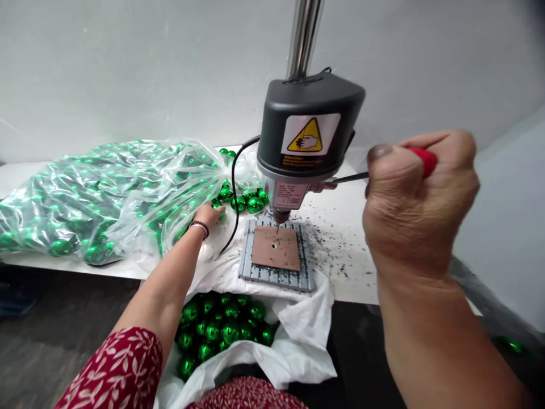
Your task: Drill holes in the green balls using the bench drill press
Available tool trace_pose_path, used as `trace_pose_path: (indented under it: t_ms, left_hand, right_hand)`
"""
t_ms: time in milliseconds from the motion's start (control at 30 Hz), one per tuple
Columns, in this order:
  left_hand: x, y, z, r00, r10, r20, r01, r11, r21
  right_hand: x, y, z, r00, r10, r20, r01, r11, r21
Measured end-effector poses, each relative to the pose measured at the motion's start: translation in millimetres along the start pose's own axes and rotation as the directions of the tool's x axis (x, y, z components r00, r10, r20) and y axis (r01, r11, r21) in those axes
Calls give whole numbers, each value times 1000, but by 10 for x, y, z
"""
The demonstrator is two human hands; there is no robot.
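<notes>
While my right hand (419, 204) grips the red knob (428, 162), my left hand (206, 216) is nearer the balls (255, 204), round, without long axis, on the table (353, 284) at its fingertips and rightward; whether those fingers hold one, I cannot tell.

A white table (349, 272) against a pale grey wall (149, 68).

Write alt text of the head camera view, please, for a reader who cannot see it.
A right hand grips the red-ended lever of a drill press; the left hand reaches to green balls beside a clear bag of them. More balls lie in white wrapping below.
</notes>
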State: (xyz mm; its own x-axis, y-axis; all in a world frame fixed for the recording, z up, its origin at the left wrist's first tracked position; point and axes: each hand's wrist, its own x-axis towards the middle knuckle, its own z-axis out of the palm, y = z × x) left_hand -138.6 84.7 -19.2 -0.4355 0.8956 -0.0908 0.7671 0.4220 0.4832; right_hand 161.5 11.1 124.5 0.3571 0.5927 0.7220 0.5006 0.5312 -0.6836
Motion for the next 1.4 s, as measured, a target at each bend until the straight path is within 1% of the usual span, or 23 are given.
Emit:
trace_pose_path:
  t_ms: [100,133,167,200,233,267,300,333,367,400,467,600,667,700,767,900,967,1067,1167,1267,1400]
  left_hand:
    - [-161,-14,-40,996,23,81,-21,1000,-21]
    - [-242,-30,-69,991,34,128,-24,997,-75]
    - [-331,-50,-102,982,55,180,-24,985,-172]
    - [-424,-74,-138,969,92,230,-15,948,-317]
    - [-517,-97,-173,953,139,271,8,878,-479]
    - [-609,-117,-202,935,191,299,42,778,-627]
    - [-696,-130,-225,918,238,318,81,672,-736]
    - [-779,-134,-238,902,273,335,118,590,-799]
    - [-856,-128,-241,884,300,358,156,534,-831]
    - [-927,-112,-235,866,319,385,192,500,-845]
    - [-1053,-52,-201,832,338,440,256,471,-844]
    - [-1238,116,-92,774,322,546,365,478,-799]
    - [-1297,190,-35,763,312,566,379,492,-783]
    - [-1317,220,-7,769,307,561,369,504,-781]
    - [-1343,269,47,800,295,522,306,548,-779]
    - [-1350,336,165,896,273,350,82,672,-736]
    - [-1342,365,239,923,271,274,4,705,-709]
    - [-1322,411,359,936,285,208,-72,731,-679]
    - [-1305,462,451,943,291,163,-130,772,-622]
    - [-1299,515,490,951,282,128,-160,802,-575]
    - [-1311,568,489,945,306,115,-200,820,-537]
  right_hand:
    - [-19,0,-8,999,-34,14,34,999,4]
    - [-28,4,-8,999,-43,16,43,999,11]
    - [-38,11,-8,998,-55,11,54,998,23]
    - [-49,20,-6,998,-68,5,68,997,37]
    - [-61,31,-4,997,-79,2,79,996,50]
    - [-74,44,-1,996,-86,0,86,995,60]
    - [-86,57,1,996,-90,1,90,994,65]
    - [-96,69,3,996,-92,8,91,994,65]
    - [-104,81,6,996,-90,17,89,994,61]
    - [-110,91,8,996,-85,25,83,995,56]
    - [-114,104,12,996,-89,31,87,995,51]
    - [-104,104,19,992,-127,-3,127,991,51]
    - [-98,96,21,993,-122,-7,122,991,51]
    - [-96,91,21,993,-117,-4,117,992,52]
    - [-93,83,22,994,-112,3,112,992,57]
    - [-91,75,29,994,-114,-3,114,992,60]
    - [-91,70,31,993,-115,-8,115,992,51]
    - [-90,54,25,994,-111,-1,111,992,62]
    - [-86,31,9,996,-85,32,82,993,85]
    - [-78,16,-8,996,-67,58,59,991,118]
    - [-64,15,-27,995,-76,69,65,987,149]
